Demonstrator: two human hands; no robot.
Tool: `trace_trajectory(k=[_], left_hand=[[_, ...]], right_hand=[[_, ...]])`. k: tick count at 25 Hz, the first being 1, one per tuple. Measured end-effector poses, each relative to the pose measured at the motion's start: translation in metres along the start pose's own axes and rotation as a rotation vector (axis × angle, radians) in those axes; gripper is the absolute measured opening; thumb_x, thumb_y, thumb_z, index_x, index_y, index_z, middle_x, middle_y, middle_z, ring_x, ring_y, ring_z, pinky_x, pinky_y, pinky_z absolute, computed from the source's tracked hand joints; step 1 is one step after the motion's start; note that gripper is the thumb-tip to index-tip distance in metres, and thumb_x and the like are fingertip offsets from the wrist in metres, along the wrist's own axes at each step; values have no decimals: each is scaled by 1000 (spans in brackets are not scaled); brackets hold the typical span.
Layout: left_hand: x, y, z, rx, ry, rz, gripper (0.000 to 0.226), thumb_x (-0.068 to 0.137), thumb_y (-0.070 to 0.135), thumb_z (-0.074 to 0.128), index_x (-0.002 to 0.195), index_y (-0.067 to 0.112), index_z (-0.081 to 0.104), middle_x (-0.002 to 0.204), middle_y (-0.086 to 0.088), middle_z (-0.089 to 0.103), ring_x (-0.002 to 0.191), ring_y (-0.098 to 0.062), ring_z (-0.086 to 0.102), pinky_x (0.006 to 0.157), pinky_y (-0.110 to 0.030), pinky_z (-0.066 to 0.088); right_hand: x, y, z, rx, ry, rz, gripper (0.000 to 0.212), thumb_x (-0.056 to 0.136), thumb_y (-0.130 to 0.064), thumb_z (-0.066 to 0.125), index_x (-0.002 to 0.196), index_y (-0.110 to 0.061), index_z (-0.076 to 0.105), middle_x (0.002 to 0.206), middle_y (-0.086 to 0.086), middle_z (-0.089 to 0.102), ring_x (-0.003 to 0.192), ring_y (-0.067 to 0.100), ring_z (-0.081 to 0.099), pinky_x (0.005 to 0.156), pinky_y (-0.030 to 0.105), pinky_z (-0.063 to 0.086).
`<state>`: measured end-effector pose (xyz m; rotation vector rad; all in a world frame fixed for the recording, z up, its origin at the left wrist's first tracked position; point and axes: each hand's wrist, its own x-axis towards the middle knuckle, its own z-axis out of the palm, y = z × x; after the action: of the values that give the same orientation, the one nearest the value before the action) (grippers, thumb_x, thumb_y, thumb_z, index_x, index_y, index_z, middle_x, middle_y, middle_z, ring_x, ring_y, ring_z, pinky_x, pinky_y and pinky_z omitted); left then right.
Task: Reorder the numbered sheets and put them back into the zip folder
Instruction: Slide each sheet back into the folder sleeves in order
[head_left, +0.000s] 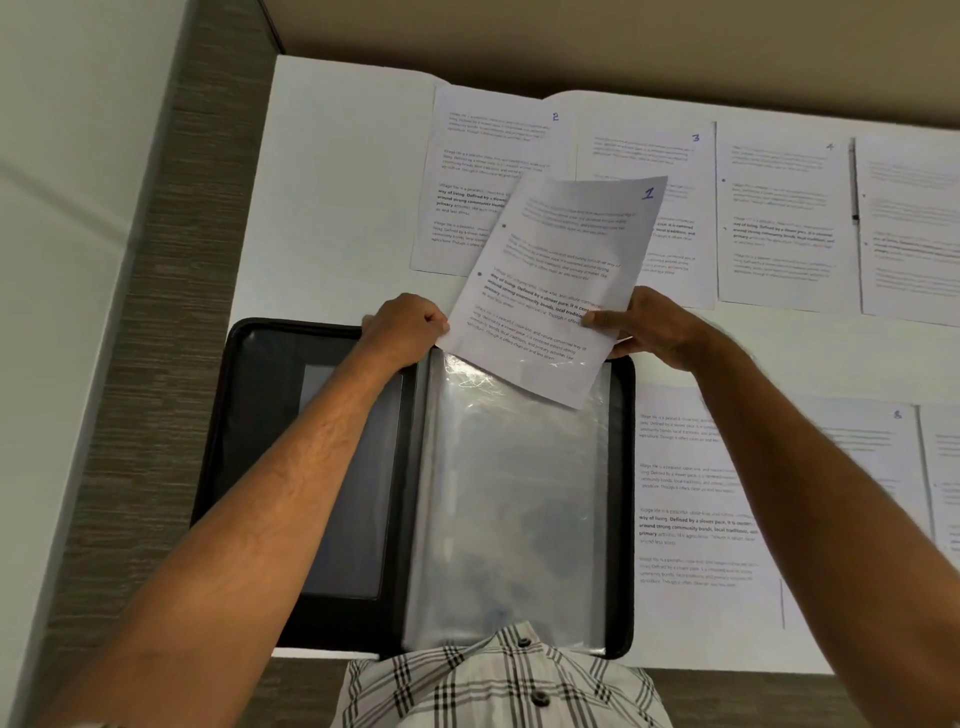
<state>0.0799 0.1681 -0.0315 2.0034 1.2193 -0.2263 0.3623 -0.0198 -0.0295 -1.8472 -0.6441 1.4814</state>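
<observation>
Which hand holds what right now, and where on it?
Right hand pinches sheet 1 at its lower right edge. Left hand grips the top edge of the zip folder's clear sleeve.

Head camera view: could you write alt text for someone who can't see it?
Two hands hold sheet 1 tilted over an open black zip folder with clear sleeves. Sheets 2, 3 and 4 lie in a row on the white table beyond.

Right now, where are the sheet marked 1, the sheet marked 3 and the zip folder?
sheet marked 1 (550, 291): head view, middle of its printed face.
sheet marked 3 (644, 156): head view, upper part, left of its number.
zip folder (249, 415): head view, black left inside cover.
</observation>
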Motion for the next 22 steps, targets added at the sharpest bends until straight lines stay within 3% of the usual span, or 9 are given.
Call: trace_trajectory(k=[4, 11, 14, 18, 22], left_hand=[[2, 5, -1, 36, -60, -8, 24, 101, 28, 56, 102, 15, 76, 108, 3, 72, 104, -22, 60, 98, -42, 27], [3, -5, -10, 68, -111, -23, 18, 101, 32, 58, 101, 22, 73, 105, 5, 68, 109, -23, 57, 102, -43, 27], [2, -5, -9, 42, -91, -14, 13, 99, 31, 62, 98, 24, 72, 102, 4, 70, 106, -22, 58, 97, -42, 26], [1, -3, -3, -26, -24, -7, 13, 96, 33, 67, 99, 22, 73, 98, 8, 69, 101, -17, 57, 96, -41, 27], [2, -3, -4, 16, -57, 2, 13, 95, 31, 69, 98, 20, 74, 101, 5, 70, 101, -18, 56, 94, -40, 26]], right_hand=[[-2, 2, -3, -38, -10, 16, 50, 93, -22, 78, 139, -21, 58, 128, 1, 72, 110, 25, 75, 85, 48, 65], [0, -3, 6, 33, 19, -24, 48, 93, -22, 77, 138, -18, 61, 127, 0, 74, 110, 23, 75, 83, 43, 65], [1, -4, 7, 2, 4, -18, 45, 93, -22, 76, 135, -22, 60, 126, 0, 73, 109, 23, 75, 81, 43, 66], [0, 0, -2, -15, -1, 5, 57, 88, -27, 79, 141, -21, 58, 131, 2, 71, 112, 25, 74, 87, 49, 65], [0, 3, -6, -14, 1, -6, 60, 88, -27, 80, 143, -21, 57, 133, 2, 70, 114, 26, 73, 90, 53, 63]])
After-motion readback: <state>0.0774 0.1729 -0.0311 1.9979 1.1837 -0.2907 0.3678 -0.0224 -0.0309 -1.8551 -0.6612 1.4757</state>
